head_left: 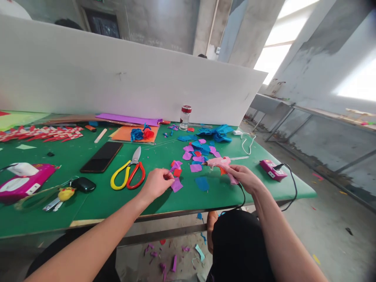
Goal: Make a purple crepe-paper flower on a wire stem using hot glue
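Observation:
My right hand [246,178] is wrapped round the handle of a pink hot glue gun [219,161], whose nozzle points left over loose paper petals. A clear glue stick [239,158] sticks out of its back. My left hand [158,182] is closed in a pinch at a small cluster of purple and red paper petals [177,172]; its fingertips partly hide what they grip. Between the hands lie a purple petal [196,168] and a blue paper piece [202,183]. Just left of my left hand are scissors [132,169] with one yellow and one red handle.
Blue crepe paper [219,133] and a red-lidded glass jar [185,117] stand towards the white partition [132,78]. Blue and red paper flowers [143,134] rest on orange paper. A phone [101,157], keys and power strips [272,170] lie around; the gun's cord [243,196] hangs at the table edge.

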`<action>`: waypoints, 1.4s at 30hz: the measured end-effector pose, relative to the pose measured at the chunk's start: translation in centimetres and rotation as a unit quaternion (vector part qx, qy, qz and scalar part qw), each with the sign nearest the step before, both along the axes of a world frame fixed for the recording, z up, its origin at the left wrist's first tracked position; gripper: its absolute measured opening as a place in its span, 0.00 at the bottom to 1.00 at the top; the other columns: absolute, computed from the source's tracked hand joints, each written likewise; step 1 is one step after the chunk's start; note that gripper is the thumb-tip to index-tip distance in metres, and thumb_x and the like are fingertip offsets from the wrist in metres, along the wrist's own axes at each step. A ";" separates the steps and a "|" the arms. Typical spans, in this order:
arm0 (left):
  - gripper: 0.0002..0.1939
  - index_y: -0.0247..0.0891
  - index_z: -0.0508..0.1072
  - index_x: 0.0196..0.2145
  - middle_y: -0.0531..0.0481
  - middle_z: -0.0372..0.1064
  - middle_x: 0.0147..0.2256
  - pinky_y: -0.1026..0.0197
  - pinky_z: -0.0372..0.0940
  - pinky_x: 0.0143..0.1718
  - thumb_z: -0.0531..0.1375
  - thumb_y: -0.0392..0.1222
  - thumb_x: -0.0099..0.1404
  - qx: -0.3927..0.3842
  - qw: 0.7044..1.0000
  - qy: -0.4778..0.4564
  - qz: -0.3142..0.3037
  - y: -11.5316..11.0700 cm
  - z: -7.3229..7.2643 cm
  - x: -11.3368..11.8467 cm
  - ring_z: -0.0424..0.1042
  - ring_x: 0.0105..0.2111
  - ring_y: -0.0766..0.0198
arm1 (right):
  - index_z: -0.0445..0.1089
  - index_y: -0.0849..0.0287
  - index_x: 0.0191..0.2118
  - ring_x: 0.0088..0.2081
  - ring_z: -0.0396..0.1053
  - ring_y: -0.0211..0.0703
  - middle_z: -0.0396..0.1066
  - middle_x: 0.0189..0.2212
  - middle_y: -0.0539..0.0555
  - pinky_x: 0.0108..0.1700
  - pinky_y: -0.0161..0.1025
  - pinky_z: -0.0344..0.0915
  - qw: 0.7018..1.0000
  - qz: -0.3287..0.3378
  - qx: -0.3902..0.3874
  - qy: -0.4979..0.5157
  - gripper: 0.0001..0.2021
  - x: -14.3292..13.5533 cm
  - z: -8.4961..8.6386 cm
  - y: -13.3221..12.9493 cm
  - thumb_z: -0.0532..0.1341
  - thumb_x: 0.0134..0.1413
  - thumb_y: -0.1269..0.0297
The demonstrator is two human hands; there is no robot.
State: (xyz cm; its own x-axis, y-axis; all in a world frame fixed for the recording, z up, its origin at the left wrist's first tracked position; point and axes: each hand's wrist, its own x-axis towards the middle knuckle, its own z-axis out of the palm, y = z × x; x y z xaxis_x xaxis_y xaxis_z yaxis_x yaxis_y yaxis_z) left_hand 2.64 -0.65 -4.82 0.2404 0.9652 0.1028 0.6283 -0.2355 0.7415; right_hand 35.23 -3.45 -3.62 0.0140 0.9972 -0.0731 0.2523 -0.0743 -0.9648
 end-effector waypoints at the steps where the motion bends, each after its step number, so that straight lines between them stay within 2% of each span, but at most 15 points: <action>1: 0.08 0.38 0.76 0.22 0.51 0.75 0.23 0.63 0.59 0.27 0.60 0.43 0.52 0.000 1.000 -0.003 -0.001 0.0 0.0 0.0 0.71 0.25 0.60 | 0.67 0.62 0.24 0.18 0.48 0.30 0.54 0.15 0.42 0.20 0.31 0.44 1.000 0.000 -0.001 -0.026 0.24 0.2 -0.3 0.0 0.63 0.47 0.42; 5: 0.09 0.37 0.75 0.23 0.51 0.74 0.23 0.64 0.59 0.27 0.60 0.45 0.52 -0.004 1.000 -0.014 -0.005 -0.1 0.1 -0.1 0.71 0.26 0.61 | 0.67 0.61 0.25 0.18 0.48 0.31 0.52 0.13 0.41 0.21 0.31 0.45 0.995 0.014 -0.006 -0.099 0.25 0.7 -1.1 0.0 0.59 0.49 0.39; 9: 0.10 0.36 0.75 0.24 0.52 0.73 0.23 0.64 0.60 0.27 0.61 0.46 0.53 -0.011 0.998 -0.054 -0.004 -0.3 1.0 -0.4 0.71 0.26 0.62 | 0.71 0.60 0.26 0.17 0.51 0.33 0.53 0.12 0.42 0.21 0.31 0.48 0.986 0.017 0.005 -0.166 0.26 0.9 -1.3 0.2 0.56 0.50 0.38; 13: 0.11 0.36 0.76 0.25 0.52 0.73 0.24 0.64 0.62 0.31 0.63 0.47 0.53 -0.010 0.992 -0.125 0.000 -0.1 2.3 -1.1 0.71 0.27 0.62 | 0.72 0.59 0.24 0.19 0.58 0.36 0.60 0.14 0.45 0.22 0.32 0.51 0.961 -0.040 0.051 -0.267 0.24 0.8 -1.1 0.5 0.59 0.47 0.40; 17: 0.10 0.37 0.76 0.26 0.51 0.74 0.26 0.63 0.63 0.33 0.64 0.47 0.52 0.005 0.988 -0.156 0.014 -0.1 3.7 -2.0 0.71 0.29 0.62 | 0.74 0.58 0.27 0.27 0.66 0.42 0.70 0.24 0.52 0.28 0.35 0.57 0.924 -0.147 0.136 -0.327 0.19 -1.8 1.2 0.6 0.64 0.44 0.44; 18: 0.11 0.37 0.76 0.26 0.51 0.74 0.26 0.63 0.63 0.33 0.65 0.48 0.52 0.006 0.987 -0.161 0.019 -0.2 4.1 -2.2 0.71 0.29 0.61 | 0.74 0.57 0.30 0.29 0.67 0.43 0.72 0.27 0.53 0.30 0.36 0.58 0.920 -0.163 0.169 -0.315 0.19 -3.1 2.0 0.6 0.63 0.47 0.45; 19: 0.11 0.37 0.76 0.25 0.51 0.74 0.26 0.63 0.63 0.33 0.65 0.48 0.51 0.004 0.986 -0.167 0.024 -0.2 4.4 -2.4 0.71 0.29 0.61 | 0.75 0.57 0.32 0.30 0.68 0.43 0.73 0.28 0.53 0.31 0.37 0.60 0.929 -0.143 0.197 -0.278 0.18 -4.7 2.8 0.5 0.61 0.50 0.46; 20: 0.11 0.37 0.76 0.25 0.51 0.75 0.26 0.63 0.63 0.33 0.66 0.48 0.50 0.004 0.984 -0.173 0.027 -0.3 4.7 -2.5 0.71 0.29 0.61 | 0.75 0.56 0.36 0.31 0.69 0.43 0.74 0.30 0.52 0.33 0.37 0.62 0.944 -0.100 0.219 -0.224 0.17 -6.5 3.6 0.4 0.58 0.55 0.48; 22: 0.11 0.37 0.77 0.25 0.50 0.75 0.26 0.62 0.64 0.32 0.66 0.49 0.50 0.010 0.983 -0.179 0.031 -0.3 5.1 -2.8 0.71 0.29 0.60 | 0.75 0.57 0.39 0.34 0.71 0.43 0.76 0.35 0.53 0.35 0.37 0.64 0.963 0.009 0.227 -0.146 0.15 -10.2 4.7 0.3 0.58 0.56 0.52; 24: 0.11 0.37 0.77 0.26 0.50 0.75 0.26 0.62 0.64 0.32 0.66 0.48 0.50 0.022 0.984 -0.175 0.029 -0.3 5.2 -3.0 0.71 0.28 0.60 | 0.75 0.57 0.41 0.38 0.72 0.44 0.77 0.37 0.54 0.38 0.37 0.65 0.963 0.066 0.235 -0.118 0.13 -13.1 5.0 0.3 0.59 0.56 0.56; 26: 0.11 0.37 0.78 0.26 0.50 0.75 0.26 0.62 0.64 0.31 0.66 0.48 0.51 0.032 0.985 -0.167 0.023 -0.2 5.1 -3.1 0.71 0.28 0.60 | 0.76 0.56 0.40 0.39 0.72 0.45 0.77 0.38 0.54 0.40 0.38 0.65 0.963 0.077 0.233 -0.113 0.11 -14.9 4.6 0.5 0.60 0.56 0.59; 31: 0.10 0.38 0.77 0.25 0.51 0.74 0.25 0.63 0.63 0.30 0.64 0.47 0.53 0.044 0.989 -0.141 0.003 -0.2 4.6 -3.0 0.70 0.26 0.61 | 0.78 0.57 0.38 0.37 0.72 0.44 0.77 0.36 0.55 0.39 0.38 0.65 0.960 0.087 0.230 -0.136 0.10 -15.8 3.0 0.9 0.61 0.52 0.64; 37: 0.09 0.38 0.77 0.25 0.50 0.74 0.25 0.62 0.63 0.31 0.64 0.46 0.53 0.012 0.989 -0.146 -0.025 -0.6 4.3 -1.9 0.69 0.27 0.61 | 0.78 0.59 0.27 0.29 0.66 0.40 0.74 0.25 0.50 0.30 0.34 0.58 0.955 0.120 0.241 -0.127 0.10 -16.3 2.1 0.8 0.58 0.51 0.69; 39: 0.10 0.37 0.77 0.26 0.50 0.74 0.26 0.62 0.63 0.31 0.65 0.47 0.52 -0.003 0.987 -0.159 -0.026 -0.8 4.4 -1.7 0.69 0.27 0.61 | 0.76 0.59 0.23 0.25 0.62 0.37 0.70 0.21 0.49 0.27 0.34 0.53 0.964 0.105 0.224 -0.101 0.11 -16.2 1.8 1.1 0.57 0.51 0.68; 42: 0.13 0.37 0.77 0.31 0.49 0.73 0.29 0.63 0.63 0.30 0.63 0.50 0.55 -0.006 0.980 -0.201 -0.009 -0.9 4.7 -1.8 0.69 0.28 0.61 | 0.70 0.60 0.18 0.21 0.52 0.35 0.59 0.16 0.46 0.24 0.35 0.45 0.982 0.037 0.182 -0.040 0.14 -15.5 1.4 1.8 0.57 0.51 0.63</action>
State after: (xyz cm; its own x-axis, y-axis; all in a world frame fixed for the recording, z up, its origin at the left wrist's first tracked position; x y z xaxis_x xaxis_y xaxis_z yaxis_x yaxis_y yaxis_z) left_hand 0.82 -1.59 -0.13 0.2001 0.9627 0.1821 0.2812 -0.2345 0.9306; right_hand 19.72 -1.64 -2.18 -0.0692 0.9553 0.2876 0.3205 0.2942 -0.9004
